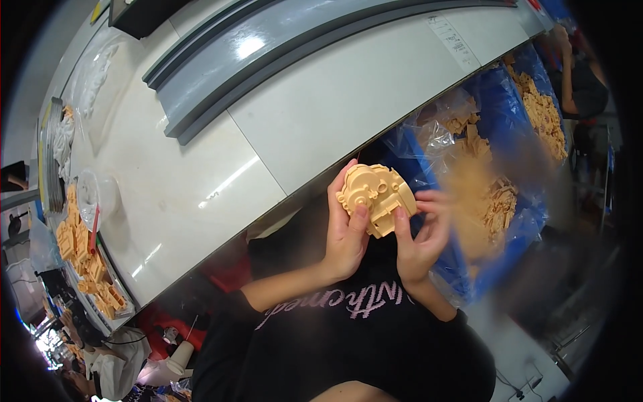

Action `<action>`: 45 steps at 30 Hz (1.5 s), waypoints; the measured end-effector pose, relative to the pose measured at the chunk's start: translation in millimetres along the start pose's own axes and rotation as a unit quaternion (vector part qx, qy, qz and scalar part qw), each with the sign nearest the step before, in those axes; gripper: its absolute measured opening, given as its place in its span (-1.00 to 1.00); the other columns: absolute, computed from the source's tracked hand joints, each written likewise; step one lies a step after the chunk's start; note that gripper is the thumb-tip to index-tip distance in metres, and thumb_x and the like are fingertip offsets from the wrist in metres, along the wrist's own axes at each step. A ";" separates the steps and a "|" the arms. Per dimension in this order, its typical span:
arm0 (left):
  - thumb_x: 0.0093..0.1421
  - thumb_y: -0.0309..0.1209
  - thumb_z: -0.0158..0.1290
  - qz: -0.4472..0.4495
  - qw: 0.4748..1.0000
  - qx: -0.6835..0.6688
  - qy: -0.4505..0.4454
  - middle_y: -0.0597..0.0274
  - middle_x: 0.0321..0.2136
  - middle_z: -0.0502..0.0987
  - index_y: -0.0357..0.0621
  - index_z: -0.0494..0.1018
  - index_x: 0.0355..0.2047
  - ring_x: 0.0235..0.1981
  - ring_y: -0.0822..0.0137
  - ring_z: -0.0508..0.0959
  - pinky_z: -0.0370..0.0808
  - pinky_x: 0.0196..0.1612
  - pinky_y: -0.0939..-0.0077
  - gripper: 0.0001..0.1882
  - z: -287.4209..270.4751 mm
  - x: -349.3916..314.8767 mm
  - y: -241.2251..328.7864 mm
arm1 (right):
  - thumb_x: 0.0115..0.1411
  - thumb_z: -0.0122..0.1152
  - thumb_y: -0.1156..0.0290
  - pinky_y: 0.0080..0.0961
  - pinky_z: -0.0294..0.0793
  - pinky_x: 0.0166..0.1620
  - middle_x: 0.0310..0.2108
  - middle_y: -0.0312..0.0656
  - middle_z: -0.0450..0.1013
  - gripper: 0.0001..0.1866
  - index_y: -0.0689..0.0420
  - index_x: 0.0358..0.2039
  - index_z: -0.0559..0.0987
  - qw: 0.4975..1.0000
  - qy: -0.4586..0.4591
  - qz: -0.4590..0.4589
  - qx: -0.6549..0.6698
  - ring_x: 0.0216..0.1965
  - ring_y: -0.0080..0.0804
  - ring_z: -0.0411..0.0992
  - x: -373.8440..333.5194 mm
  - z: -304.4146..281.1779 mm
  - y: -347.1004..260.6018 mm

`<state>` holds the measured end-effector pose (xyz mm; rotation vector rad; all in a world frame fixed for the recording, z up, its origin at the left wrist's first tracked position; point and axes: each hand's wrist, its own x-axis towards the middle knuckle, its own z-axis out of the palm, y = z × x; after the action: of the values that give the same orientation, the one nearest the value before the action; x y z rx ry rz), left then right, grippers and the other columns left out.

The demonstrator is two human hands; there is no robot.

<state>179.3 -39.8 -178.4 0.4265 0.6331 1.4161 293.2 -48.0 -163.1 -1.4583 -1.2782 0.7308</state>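
A yellow-orange moulded plastic housing (376,195), with round bosses and a rectangular recess on its face, is held up in front of my chest. My left hand (346,231) grips its left side, thumb on the lower face and fingers behind the edge. My right hand (423,234) closes on its right side, thumb pressed near the lower right and fingers at the outer edge. Part of each hand's fingers is hidden behind the housing. It is off the table, close to the table's front edge.
A grey channel-shaped rail (281,47) lies across the white table (201,201). At right, blue bins lined with clear plastic (462,268) hold many yellow-orange pieces. A tray of similar parts (120,311) and a clear tub (107,194) stand at left. Other people are at both sides.
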 end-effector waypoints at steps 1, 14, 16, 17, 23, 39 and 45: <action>0.33 -0.24 -0.11 -0.001 1.000 -0.001 0.000 0.15 0.17 0.11 -0.15 -0.19 0.30 0.20 0.33 0.17 0.14 0.24 0.38 -0.32 -0.9 0.2 0.6 | 0.11 0.21 0.54 -0.50 0.25 0.07 -0.12 -0.09 0.33 -0.67 0.25 -0.13 0.35 0.996 0.003 -0.077 -0.049 -0.05 -0.37 0.33 5.7 0.4 0.1; 0.20 -0.49 0.09 0.002 0.989 0.136 -0.049 0.08 0.02 0.35 -0.29 0.17 0.15 0.06 0.32 0.37 0.32 0.12 0.43 -0.46 -13.3 -6.0 20.0 | 0.08 0.28 0.53 -0.59 0.33 -0.09 -0.23 -0.13 0.37 -0.67 0.35 -0.14 0.48 0.971 -0.180 0.012 0.159 -0.20 -0.43 0.36 37.4 -6.4 -11.9; 0.14 -0.55 0.14 0.030 0.995 0.086 -0.049 0.05 -0.01 0.39 -0.31 0.23 0.08 0.01 0.29 0.43 0.40 0.07 0.43 -0.49 -16.2 -8.2 17.5 | 0.09 0.29 0.43 -0.58 0.30 -0.09 -0.25 -0.14 0.35 -0.64 0.34 -0.14 0.47 0.975 -0.185 -0.031 0.123 -0.21 -0.40 0.34 36.8 -6.9 -14.7; 0.13 -0.57 0.14 0.019 0.998 0.055 -0.038 0.04 -0.03 0.40 -0.31 0.25 0.03 0.00 0.27 0.44 0.41 0.07 0.41 -0.52 -15.8 -9.9 16.6 | 0.07 0.31 0.45 -0.56 0.31 -0.10 -0.25 -0.11 0.35 -0.64 0.34 -0.15 0.48 0.975 -0.184 -0.028 0.123 -0.21 -0.37 0.34 36.1 -7.2 -16.2; 0.12 -0.51 0.18 0.019 0.996 0.074 -0.039 -0.02 0.00 0.39 -0.30 0.26 0.00 0.03 0.25 0.42 0.39 0.10 0.39 -0.53 -19.1 -12.3 16.4 | 0.03 0.33 0.49 -0.54 0.33 -0.14 -0.30 -0.06 0.37 -0.69 0.33 -0.23 0.49 0.979 -0.156 -0.045 0.121 -0.24 -0.34 0.34 30.4 -3.6 -19.8; -0.05 -0.43 0.34 0.111 0.991 0.071 -0.005 0.07 -0.04 0.43 -0.21 0.28 -0.03 -0.01 0.27 0.43 0.38 0.06 0.37 -0.40 -26.1 -1.6 32.1 | 0.15 0.20 0.52 -0.55 0.36 0.00 -0.15 -0.14 0.28 -0.57 0.38 0.02 0.37 0.950 -0.212 0.050 0.223 -0.08 -0.41 0.36 37.6 -7.0 -11.6; 0.03 -0.65 0.19 0.063 0.967 0.246 -0.027 0.11 0.07 0.28 -0.13 0.01 0.25 0.12 0.30 0.34 0.38 0.13 0.37 -0.17 -15.0 -14.6 72.0 | 0.11 0.31 0.37 -0.50 0.39 0.01 -0.07 -0.02 0.41 -0.44 0.39 0.04 0.34 0.950 -0.227 0.070 0.203 -0.07 -0.36 0.43 22.8 7.4 -10.1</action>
<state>113.7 -46.8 -142.8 0.9091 0.9284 1.3537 288.9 -24.9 -151.8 -1.0807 -1.2680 1.3968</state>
